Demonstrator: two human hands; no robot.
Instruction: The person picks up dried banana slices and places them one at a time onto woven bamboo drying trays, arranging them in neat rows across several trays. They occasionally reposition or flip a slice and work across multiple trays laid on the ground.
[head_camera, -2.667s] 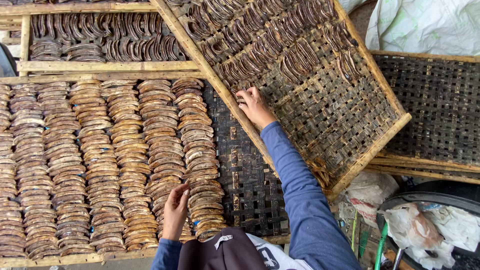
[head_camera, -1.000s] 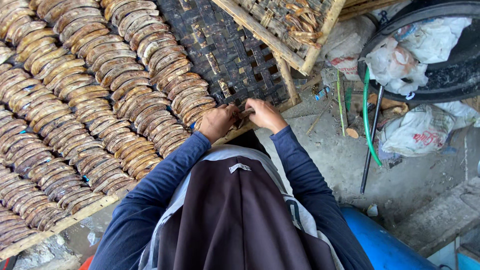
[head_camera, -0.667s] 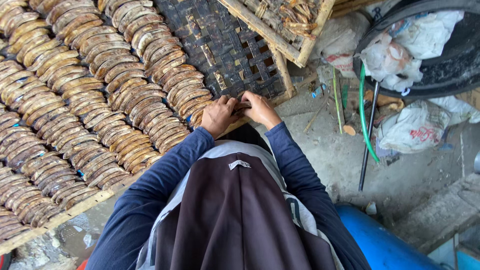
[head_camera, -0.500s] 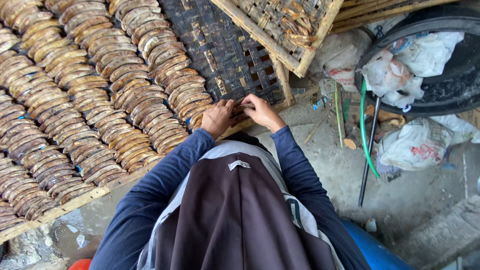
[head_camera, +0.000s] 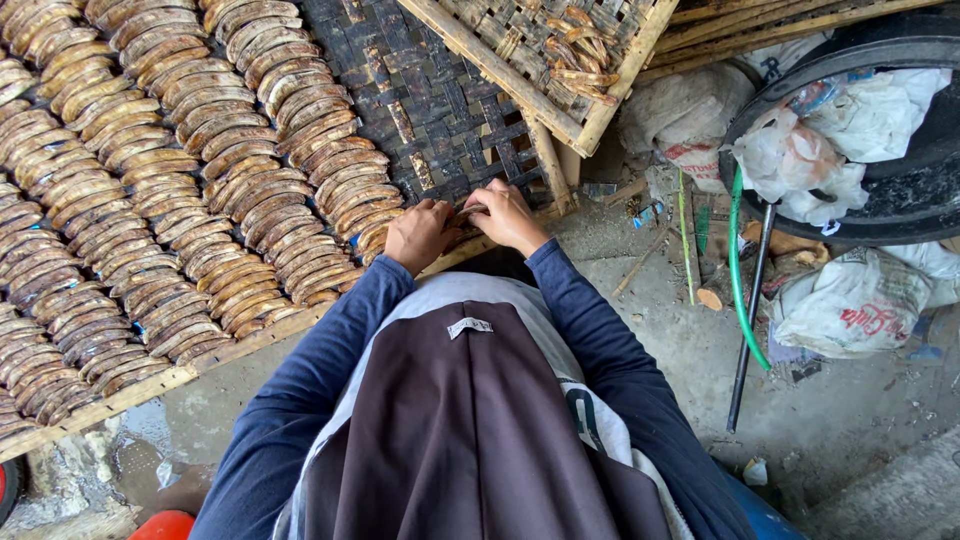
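While both hands meet at the near edge of the dark woven bamboo drying tray (head_camera: 440, 110), the left hand (head_camera: 420, 235) and the right hand (head_camera: 510, 215) pinch one thin brown curved slice (head_camera: 467, 212) between them, the fingers (head_camera: 487, 196) of the right curled over its end and those of the left closed on the other end. The slice sits just above the tray's pale wooden frame rail (head_camera: 200, 355), touching both hands. Left of the hands, the tray is packed with overlapping rows of golden-brown curved slices (head_camera: 180, 190), the nearest row just beside the left hand; the patch of dark weave straight beyond the hands is bare. Beyond that patch a second, lighter woven tray with a wooden frame (head_camera: 560, 60) lies tilted over the dark tray's far corner, a few dried slices left on it. Right of the tray lie a green hose (head_camera: 735, 270) and a dark metal rod (head_camera: 748, 320) on the grey concrete floor (head_camera: 700, 370), with crumpled white plastic bags (head_camera: 850, 300) and a black tyre (head_camera: 900, 140) farther right. Blue sleeves and a brown garment fill the near foreground
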